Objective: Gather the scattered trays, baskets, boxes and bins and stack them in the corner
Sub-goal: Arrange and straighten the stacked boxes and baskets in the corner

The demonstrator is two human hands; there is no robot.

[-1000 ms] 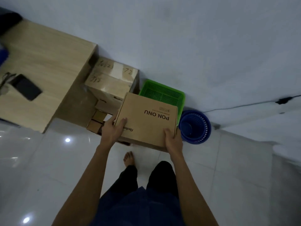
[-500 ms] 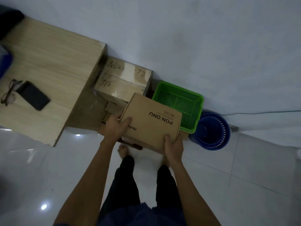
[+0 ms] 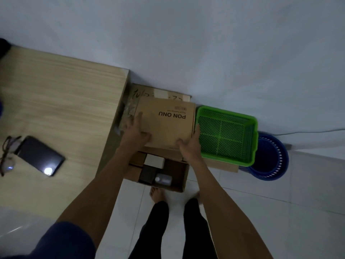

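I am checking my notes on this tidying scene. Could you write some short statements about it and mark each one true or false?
1. The left hand and the right hand both hold the PON ONU box. True.
2. The green basket is to the left of this box. False: it is to its right.
3. The phone lies on the floor. False: it lies on the wooden table, beside the glasses.
4. The blue basket stands to the right of the green basket. True.

I count three cardboard boxes (image 3: pixel 166 128) (image 3: pixel 160 92) (image 3: pixel 179 173), one green basket (image 3: pixel 226 135), one blue basket (image 3: pixel 270 159), one phone (image 3: pixel 40 156), one pair glasses (image 3: pixel 7 161).
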